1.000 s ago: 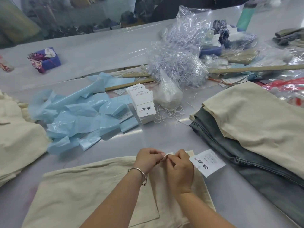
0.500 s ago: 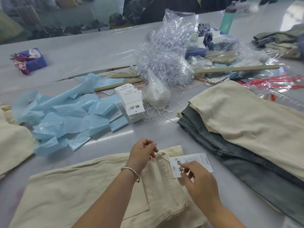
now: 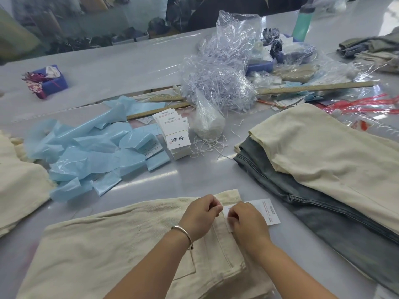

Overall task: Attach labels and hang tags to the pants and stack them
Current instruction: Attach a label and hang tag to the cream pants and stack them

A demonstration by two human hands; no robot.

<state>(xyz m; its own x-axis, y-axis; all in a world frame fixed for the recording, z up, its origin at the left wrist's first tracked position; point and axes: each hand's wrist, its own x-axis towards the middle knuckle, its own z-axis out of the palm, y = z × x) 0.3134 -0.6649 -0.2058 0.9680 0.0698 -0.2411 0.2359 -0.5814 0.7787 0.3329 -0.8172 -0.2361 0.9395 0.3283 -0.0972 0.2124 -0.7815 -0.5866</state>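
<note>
Near the table's (image 3: 151, 61) front edge, both hands work at the waistband of the cream pants (image 3: 108, 251). Left hand (image 3: 199, 214) has its fingers curled at the waistband; right hand (image 3: 248, 221) pinches the white hang tag (image 3: 268, 212), which overhangs the pants' right edge.

We list a grey tabletop (image 3: 133, 61). On it: cream pants (image 3: 108, 255) at 6 o'clock, stacked pants (image 3: 323, 169) at 3, blue plastic sheets (image 3: 86, 152) at 9, a hang tag stack (image 3: 176, 137) at centre, clear plastic strands (image 3: 218, 83) and a wooden ruler (image 3: 315, 88) toward 1.
</note>
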